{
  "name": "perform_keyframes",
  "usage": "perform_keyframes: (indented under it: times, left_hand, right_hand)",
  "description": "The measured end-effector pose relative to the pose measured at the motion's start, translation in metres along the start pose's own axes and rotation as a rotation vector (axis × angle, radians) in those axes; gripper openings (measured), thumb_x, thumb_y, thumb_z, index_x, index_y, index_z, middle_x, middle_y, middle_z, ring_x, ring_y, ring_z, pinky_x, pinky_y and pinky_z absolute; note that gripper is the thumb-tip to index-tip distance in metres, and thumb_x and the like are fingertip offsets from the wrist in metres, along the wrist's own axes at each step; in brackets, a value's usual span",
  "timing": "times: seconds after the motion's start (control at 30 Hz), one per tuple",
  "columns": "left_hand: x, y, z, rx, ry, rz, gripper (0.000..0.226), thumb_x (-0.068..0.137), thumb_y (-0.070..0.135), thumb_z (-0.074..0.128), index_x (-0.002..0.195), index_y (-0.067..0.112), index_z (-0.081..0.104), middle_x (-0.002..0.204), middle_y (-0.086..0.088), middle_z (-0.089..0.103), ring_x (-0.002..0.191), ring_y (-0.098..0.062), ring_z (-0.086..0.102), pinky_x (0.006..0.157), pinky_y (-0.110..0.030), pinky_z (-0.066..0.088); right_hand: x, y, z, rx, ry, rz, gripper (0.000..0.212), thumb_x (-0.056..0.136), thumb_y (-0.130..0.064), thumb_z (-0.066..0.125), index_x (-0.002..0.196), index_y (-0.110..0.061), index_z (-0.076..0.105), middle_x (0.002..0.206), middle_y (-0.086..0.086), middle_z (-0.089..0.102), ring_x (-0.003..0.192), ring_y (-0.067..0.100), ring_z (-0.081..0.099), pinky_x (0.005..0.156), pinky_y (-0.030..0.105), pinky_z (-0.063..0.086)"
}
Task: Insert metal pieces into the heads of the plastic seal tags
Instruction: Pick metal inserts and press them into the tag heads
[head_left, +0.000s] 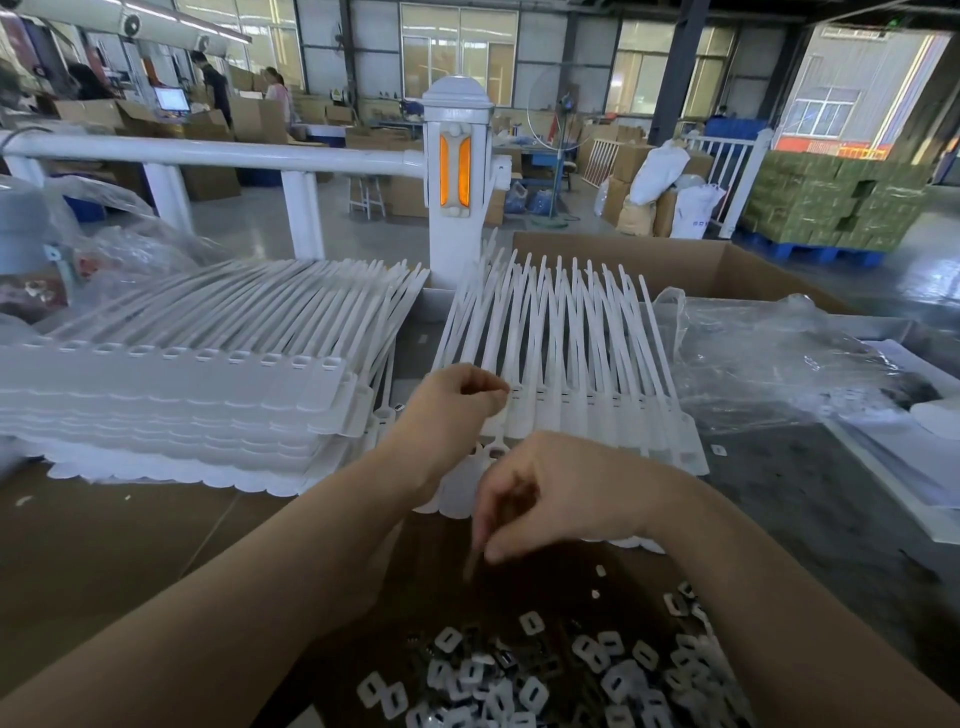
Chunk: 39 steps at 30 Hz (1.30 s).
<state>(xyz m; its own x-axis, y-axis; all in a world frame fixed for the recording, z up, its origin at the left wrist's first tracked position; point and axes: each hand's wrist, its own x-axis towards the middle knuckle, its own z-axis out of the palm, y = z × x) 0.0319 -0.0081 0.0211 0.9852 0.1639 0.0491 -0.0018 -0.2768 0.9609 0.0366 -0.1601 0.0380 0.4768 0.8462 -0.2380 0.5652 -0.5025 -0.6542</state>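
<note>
A fanned row of white plastic seal tags (561, 374) lies across the middle of the table (810, 488), straps pointing away from the person and slotted heads toward them. The left hand (457, 400) sits at the left end of that row, its fingers curled and pinched at the first head — whether a metal piece is between them cannot be told. The right hand (550, 493) hovers over the near edge of the row, fingers bent downward and blurred; what it holds, if anything, cannot be told. Nearer than the row lies a loose heap of small square metal pieces (550, 670) with slots. Left of the row stands a tall stack of white tag sheets (182, 395); right of it — crumpled clear plastic (769, 358).
</note>
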Motion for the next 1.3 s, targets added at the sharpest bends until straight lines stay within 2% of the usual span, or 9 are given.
perform_keyframes:
  times: [0.07,0.17,0.3,0.4,0.5,0.63,0.8,1.03,1.3]
  left_hand:
    - [0.000,0.000,-0.005,-0.023,0.031,0.001,0.011,0.096,0.013,0.058,0.096,0.020,0.067,0.082,0.008,0.062,0.070,-0.003,0.051,0.055,-0.014,0.040]
    - [0.000,0.000,-0.010,-0.039,0.045,0.005,0.011,0.096,0.013,0.058,0.096,0.020,0.066,0.085,0.006,0.062,0.074,-0.005,0.052,0.063,-0.020,0.038]
    - [0.000,0.001,-0.012,-0.004,0.037,-0.002,0.010,0.097,0.014,0.058,0.099,0.020,0.065,0.089,0.005,0.062,0.079,-0.007,0.054,0.064,-0.020,0.038]
    - [0.002,-0.004,-0.013,0.118,0.044,-0.027,0.013,0.098,0.019,0.057,0.110,0.020,0.062,0.107,0.001,0.061,0.094,-0.012,0.057,0.066,-0.020,0.039]
    - [0.003,-0.009,-0.013,0.206,0.041,-0.074,0.020,0.098,0.024,0.057,0.118,0.022,0.058,0.126,-0.004,0.051,0.100,-0.016,0.056,0.072,-0.024,0.041]
    - [0.004,-0.008,-0.012,0.141,-0.006,-0.128,0.019,0.097,0.020,0.058,0.116,0.021,0.057,0.113,-0.001,0.059,0.091,-0.010,0.055,0.066,-0.022,0.038]
    - [0.004,-0.002,-0.017,0.140,-0.056,-0.185,0.009,0.098,0.016,0.057,0.106,0.019,0.059,0.097,0.001,0.060,0.081,-0.011,0.054,0.068,-0.025,0.042]
    - [-0.002,0.010,-0.029,0.377,-0.163,-0.055,0.013,0.095,0.020,0.062,0.085,0.026,0.065,0.081,0.007,0.067,0.072,-0.004,0.058,0.057,-0.015,0.041]
    - [-0.003,0.017,-0.036,0.339,-0.336,-0.077,0.012,0.088,0.030,0.071,0.088,0.019,0.074,0.079,0.008,0.075,0.065,0.002,0.066,0.063,-0.019,0.044]
  right_hand:
    - [0.006,-0.014,0.009,-0.067,-0.127,-0.031,0.011,0.088,-0.026,0.072,0.099,-0.029,0.074,0.092,-0.026,0.066,0.095,-0.008,0.059,0.101,0.030,0.045]
    - [0.011,-0.030,0.021,-0.092,-0.199,-0.064,0.017,0.087,-0.028,0.075,0.103,-0.026,0.075,0.090,-0.028,0.063,0.090,-0.011,0.057,0.092,0.021,0.042]
    - [0.011,-0.037,0.027,-0.116,-0.202,-0.079,0.017,0.086,-0.024,0.076,0.103,-0.022,0.075,0.085,-0.024,0.061,0.081,-0.010,0.056,0.079,0.016,0.040]
    - [0.011,-0.038,0.027,-0.134,-0.196,-0.086,0.014,0.086,-0.022,0.075,0.100,-0.019,0.075,0.083,-0.021,0.061,0.078,-0.008,0.056,0.076,0.015,0.041]
    - [0.009,-0.036,0.023,-0.110,-0.171,-0.089,0.010,0.086,-0.020,0.076,0.096,-0.018,0.074,0.087,-0.019,0.064,0.085,-0.003,0.060,0.085,0.023,0.048]
    - [0.006,-0.028,0.014,-0.056,-0.137,-0.073,0.008,0.087,-0.021,0.074,0.095,-0.020,0.073,0.088,-0.019,0.066,0.086,-0.005,0.061,0.089,0.024,0.051]
    - [0.002,-0.009,0.004,0.069,0.022,-0.009,0.007,0.087,-0.020,0.074,0.093,-0.024,0.072,0.093,-0.004,0.075,0.085,0.006,0.070,0.083,0.028,0.057]
    - [0.000,0.015,-0.004,0.230,0.556,0.104,0.018,0.091,-0.016,0.069,0.086,-0.033,0.070,0.081,-0.026,0.070,0.076,-0.011,0.064,0.055,0.002,0.044]
    - [0.004,0.014,-0.002,0.262,0.677,0.077,0.014,0.090,-0.015,0.070,0.093,-0.024,0.060,0.075,-0.011,0.070,0.065,-0.004,0.062,0.056,0.011,0.044]
